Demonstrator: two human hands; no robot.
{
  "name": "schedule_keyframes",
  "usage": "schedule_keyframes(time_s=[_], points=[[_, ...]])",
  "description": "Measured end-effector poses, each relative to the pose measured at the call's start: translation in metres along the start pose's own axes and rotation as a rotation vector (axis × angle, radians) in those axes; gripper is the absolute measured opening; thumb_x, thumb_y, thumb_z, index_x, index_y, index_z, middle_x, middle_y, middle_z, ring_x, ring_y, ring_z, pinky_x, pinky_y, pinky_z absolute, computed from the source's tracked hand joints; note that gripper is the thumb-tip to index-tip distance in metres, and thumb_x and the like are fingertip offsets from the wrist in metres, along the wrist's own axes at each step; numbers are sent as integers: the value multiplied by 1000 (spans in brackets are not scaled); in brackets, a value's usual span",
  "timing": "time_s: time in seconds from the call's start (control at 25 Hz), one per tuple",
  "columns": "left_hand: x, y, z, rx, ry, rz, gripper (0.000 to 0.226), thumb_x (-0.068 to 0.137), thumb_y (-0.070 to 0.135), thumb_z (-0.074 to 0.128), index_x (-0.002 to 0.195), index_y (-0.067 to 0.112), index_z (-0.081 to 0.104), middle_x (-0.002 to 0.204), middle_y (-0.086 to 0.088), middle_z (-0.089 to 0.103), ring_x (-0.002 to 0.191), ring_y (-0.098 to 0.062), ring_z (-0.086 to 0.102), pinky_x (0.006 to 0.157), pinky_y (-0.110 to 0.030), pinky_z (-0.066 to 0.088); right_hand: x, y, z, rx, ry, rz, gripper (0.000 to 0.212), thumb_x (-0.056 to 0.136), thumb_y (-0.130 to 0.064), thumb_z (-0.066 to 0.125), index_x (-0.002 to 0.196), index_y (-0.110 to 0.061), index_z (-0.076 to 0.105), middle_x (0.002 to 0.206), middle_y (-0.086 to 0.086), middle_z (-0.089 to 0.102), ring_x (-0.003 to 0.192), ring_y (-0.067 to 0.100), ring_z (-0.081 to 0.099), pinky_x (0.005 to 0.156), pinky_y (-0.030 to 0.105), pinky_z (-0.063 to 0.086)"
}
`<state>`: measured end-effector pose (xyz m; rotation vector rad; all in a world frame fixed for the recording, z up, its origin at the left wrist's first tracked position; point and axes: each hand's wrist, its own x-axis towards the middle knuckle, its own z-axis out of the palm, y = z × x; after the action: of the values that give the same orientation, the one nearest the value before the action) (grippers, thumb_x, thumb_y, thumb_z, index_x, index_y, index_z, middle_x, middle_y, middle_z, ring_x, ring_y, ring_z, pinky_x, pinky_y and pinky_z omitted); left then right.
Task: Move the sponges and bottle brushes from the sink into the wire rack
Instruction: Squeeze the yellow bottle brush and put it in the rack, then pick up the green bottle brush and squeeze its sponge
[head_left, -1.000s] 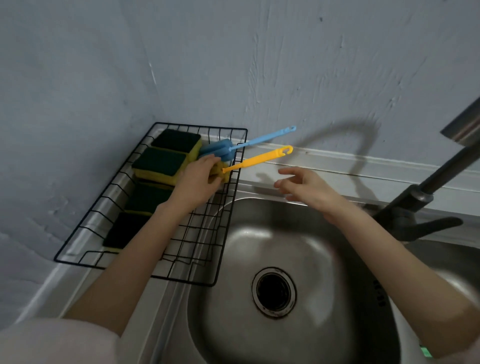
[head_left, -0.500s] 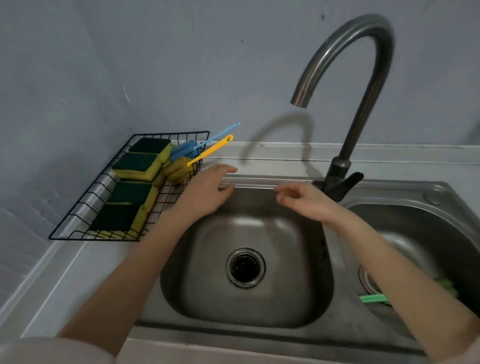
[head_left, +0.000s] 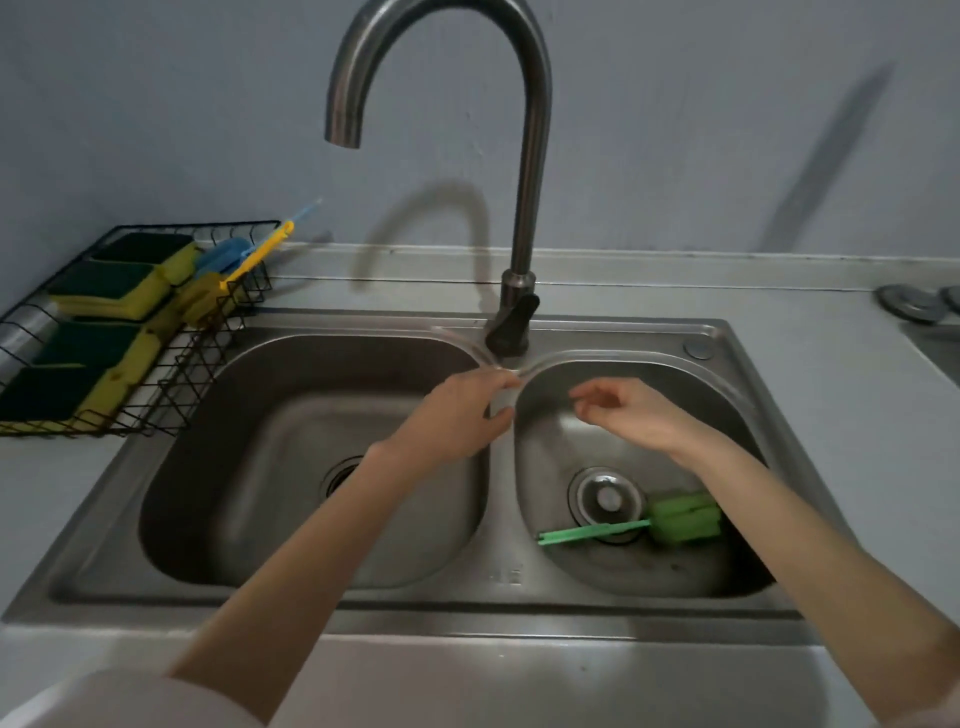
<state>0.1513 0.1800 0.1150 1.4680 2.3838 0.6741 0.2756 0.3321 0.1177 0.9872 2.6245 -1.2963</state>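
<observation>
- Rack (head_left: 171, 384) sat on the counter (head_left: 810, 364) at far left, right edge touching or overlapping the sink (head_left: 498, 587) rim.
- Rack held four sponges (head_left: 104, 288), green side up, yellow below, in a row along its left side from back to front.
- Also in the rack: blue brush (head_left: 228, 254) and yellow brush (head_left: 208, 299) at the back right corner, heads inside, handles sticking up and out over the back right rim toward the wall.
- Right part of the rack floor was bare wire.
- Sink had two basins. Left basin (head_left: 249, 467) held nothing but its drain.
- Right basin (head_left: 691, 395) held the green brush (head_left: 680, 522), lying flat just beside the drain strainer (head_left: 605, 496), head to the right, handle pointing left across the strainer's front edge.
- Left hand (head_left: 457, 415) hovered over the divider between the basins, below the faucet (head_left: 519, 208) base; grip loose, fingers gently curved, holding nothing.
- Right hand (head_left: 628, 410) hovered over the back of the right basin, well above the green brush; grip spread partway, fingers curled, holding nothing.
- Hands were near each other, not touching.
- Faucet spout arched over the left basin, above both hands.
- Open room: whole left basin, the counter behind the sink and to its right. Some round metal parts (head_left: 919, 304) sat at the far right edge of the counter; could not tell what they were.
</observation>
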Motion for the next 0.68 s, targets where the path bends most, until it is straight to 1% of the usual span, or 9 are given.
schedule_keyframes(time_s=[0.16, 0.24, 0.28, 0.32, 0.4, 0.44, 0.56, 0.68], points=[[14, 24, 44, 9, -145, -18, 39, 87, 19, 50, 125, 12, 47, 127, -13, 55, 117, -28, 51, 100, -34, 39, 11, 45, -8, -139, -64, 68, 32, 86, -15, 55, 117, -19, 60, 114, 5, 67, 109, 21, 60, 94, 28, 44], [21, 30, 67, 57, -252, -50, 38, 88, 19, 48, 126, 13, 46, 130, -13, 53, 118, -28, 49, 100, -36, 38, 16, 64, -2, -157, -125, 79, 31, 86, -7, 51, 115, -12, 61, 111, 5, 67, 102, 20, 60, 79, 16, 45], [25, 31, 78, 99, -300, -67, 38, 88, 19, 47, 126, 13, 45, 132, -12, 51, 120, -28, 47, 101, -37, 37, 17, 72, 2, -184, -152, 77, 30, 87, -5, 49, 114, -8, 61, 110, 5, 66, 101, 20, 59, 74, 13, 43], [30, 32, 90, 146, -346, -87, 39, 88, 18, 46, 127, 13, 44, 133, -12, 50, 121, -28, 46, 102, -38, 37, 19, 81, 8, -221, -175, 78, 29, 88, -6, 48, 114, -7, 62, 112, 7, 66, 104, 21, 58, 77, 14, 43], [37, 33, 110, 233, -425, -117, 37, 88, 17, 45, 125, 11, 45, 132, -13, 51, 121, -30, 47, 100, -42, 40, 23, 99, 20, -310, -237, 85, 30, 88, -13, 50, 115, -9, 61, 119, 11, 65, 112, 25, 58, 90, 26, 44], [41, 34, 121, 267, -466, -128, 36, 88, 16, 45, 123, 9, 47, 130, -15, 52, 119, -32, 48, 98, -43, 42, 26, 109, 26, -355, -272, 94, 32, 87, -16, 52, 117, -10, 60, 122, 12, 64, 114, 27, 57, 93, 29, 45], [47, 33, 150, 333, -596, -130, 31, 87, 11, 46, 116, 1, 51, 126, -22, 53, 113, -37, 52, 91, -45, 45, 32, 131, 42, -483, -336, 133, 38, 85, -14, 54, 122, -13, 54, 128, 12, 60, 117, 29, 56, 97, 34, 46], [50, 29, 171, 350, -697, -140, 26, 88, 8, 43, 111, -1, 53, 122, -26, 53, 110, -40, 52, 89, -46, 45, 37, 141, 50, -580, -314, 125, 36, 85, -9, 50, 121, -14, 54, 126, 13, 59, 118, 30, 54, 101, 37, 42]])
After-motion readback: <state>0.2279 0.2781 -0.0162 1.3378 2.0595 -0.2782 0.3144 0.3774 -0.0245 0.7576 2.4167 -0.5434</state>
